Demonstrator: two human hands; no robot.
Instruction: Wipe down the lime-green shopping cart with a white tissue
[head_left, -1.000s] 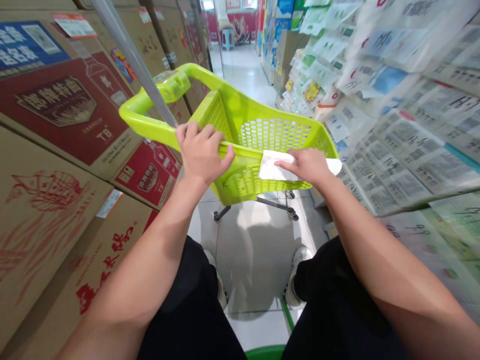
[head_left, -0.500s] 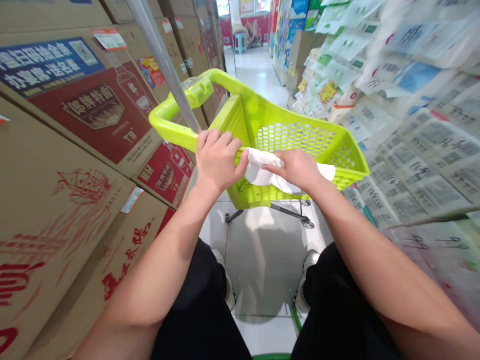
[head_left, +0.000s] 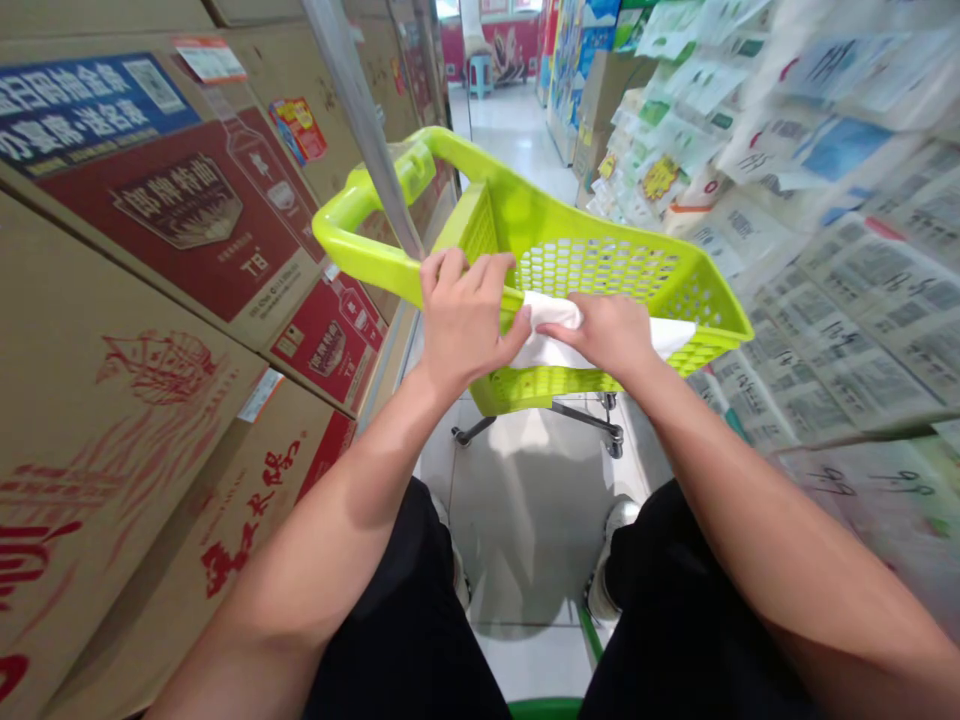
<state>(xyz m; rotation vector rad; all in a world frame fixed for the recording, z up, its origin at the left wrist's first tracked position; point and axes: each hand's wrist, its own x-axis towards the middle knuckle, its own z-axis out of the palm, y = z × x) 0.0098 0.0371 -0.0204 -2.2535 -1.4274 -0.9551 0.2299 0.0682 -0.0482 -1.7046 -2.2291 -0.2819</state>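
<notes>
A lime-green shopping cart (head_left: pixel 592 225) with a perforated basket stands sideways in front of me. My left hand (head_left: pixel 469 315) is wrapped over the cart's near upper rim, close to the handle end. Farther right along that rim, my right hand (head_left: pixel 611 335) grips a white cloth (head_left: pixel 547 350) and presses it against the edge. The cloth drapes down the basket's side and shows on both sides of the right hand. Its thumb points left, towards my left thumb. The undersides of the fingers on both hands are hidden.
Stacked cardboard cartons (head_left: pixel 172 210) line the left side. A slanting metal pole (head_left: pixel 367 120) rises beside the cart handle. On the right are shelves of plastic-wrapped tissue packs (head_left: pixel 832 310). Down the aisle stands a blue stool (head_left: pixel 481 74); cart casters (head_left: pixel 613 440) rest on the tiles.
The cart, both hands and the cloth appear slightly farther right. My left hand has risen a little on the rim, with its fingers more spread. The right hand keeps its hold on the cloth.
</notes>
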